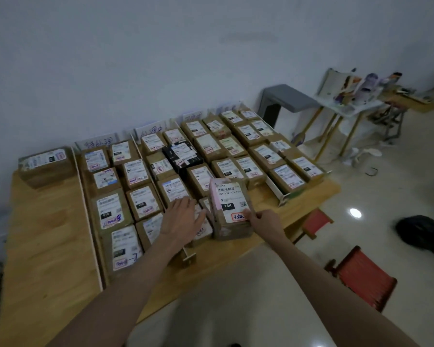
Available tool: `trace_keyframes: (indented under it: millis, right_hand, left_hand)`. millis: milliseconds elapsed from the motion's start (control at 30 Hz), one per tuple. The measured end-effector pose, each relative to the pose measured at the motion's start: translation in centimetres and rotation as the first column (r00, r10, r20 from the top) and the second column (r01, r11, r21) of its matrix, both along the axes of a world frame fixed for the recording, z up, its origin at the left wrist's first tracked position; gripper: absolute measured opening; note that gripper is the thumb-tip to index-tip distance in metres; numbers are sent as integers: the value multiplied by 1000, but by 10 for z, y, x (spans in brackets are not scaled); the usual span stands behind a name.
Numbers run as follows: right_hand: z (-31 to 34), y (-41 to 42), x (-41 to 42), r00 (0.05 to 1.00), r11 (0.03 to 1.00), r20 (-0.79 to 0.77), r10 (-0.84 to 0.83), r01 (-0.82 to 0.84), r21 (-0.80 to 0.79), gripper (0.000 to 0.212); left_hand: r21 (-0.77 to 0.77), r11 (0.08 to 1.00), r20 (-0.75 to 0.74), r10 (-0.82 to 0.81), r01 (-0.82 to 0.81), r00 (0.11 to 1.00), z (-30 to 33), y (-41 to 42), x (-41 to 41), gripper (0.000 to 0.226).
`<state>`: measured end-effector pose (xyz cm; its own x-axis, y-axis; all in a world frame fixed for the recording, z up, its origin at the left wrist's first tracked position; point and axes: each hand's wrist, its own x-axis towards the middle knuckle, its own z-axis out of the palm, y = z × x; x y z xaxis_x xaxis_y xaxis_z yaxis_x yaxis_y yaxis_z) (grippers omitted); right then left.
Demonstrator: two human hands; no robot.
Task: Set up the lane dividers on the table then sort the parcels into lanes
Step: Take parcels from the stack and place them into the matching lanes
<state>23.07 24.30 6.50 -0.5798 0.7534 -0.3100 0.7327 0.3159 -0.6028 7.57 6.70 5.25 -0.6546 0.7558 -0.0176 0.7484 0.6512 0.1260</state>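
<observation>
A wooden table [48,236] carries several brown cardboard parcels with white labels, set in rows between white lane dividers [88,211]. My right hand [259,219] grips the near corner of a labelled parcel [229,209] marked 15H, tilted up above the table's front edge. My left hand [183,219] lies flat with fingers spread on the parcels of the middle lane, just left of the held parcel. One black parcel [183,156] sits among the brown ones. A lone parcel [45,164] stands at the table's far left corner.
Handwritten lane signs [98,144] stand along the wall behind the rows. A grey stool [288,98] and a cluttered side table [353,101] stand at the right. Red stools [363,276] are on the floor near the table's front. A dark bag [421,234] lies on the floor.
</observation>
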Motion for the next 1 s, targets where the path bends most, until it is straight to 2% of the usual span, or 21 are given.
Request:
trace_keyframes:
  millis: [233, 400, 600, 767, 1000]
  right_hand:
    - [-14, 76, 53, 999, 999, -25, -43, 43, -24, 50]
    - [-25, 119, 61, 997, 996, -26, -72, 71, -57, 46]
    - [-37, 165, 36, 1000, 999, -3, 2, -2, -49, 45]
    - [-55, 201, 8, 988, 993, 103, 117, -116, -12, 47]
    - [-85, 244, -25, 944, 967, 219, 247, -227, -112, 43]
  left_hand:
    - [33, 998, 38, 59, -61, 998, -16, 62, 48, 57]
    - [36, 997, 61, 69, -71, 996, -22, 92, 55, 55]
    - [50, 991, 61, 120, -123, 991, -38, 130, 40, 54]
    - [39, 979, 109, 193, -199, 975, -62, 161, 22, 56]
    - [10, 953, 167, 295, -301, 941, -86, 196, 7, 54]
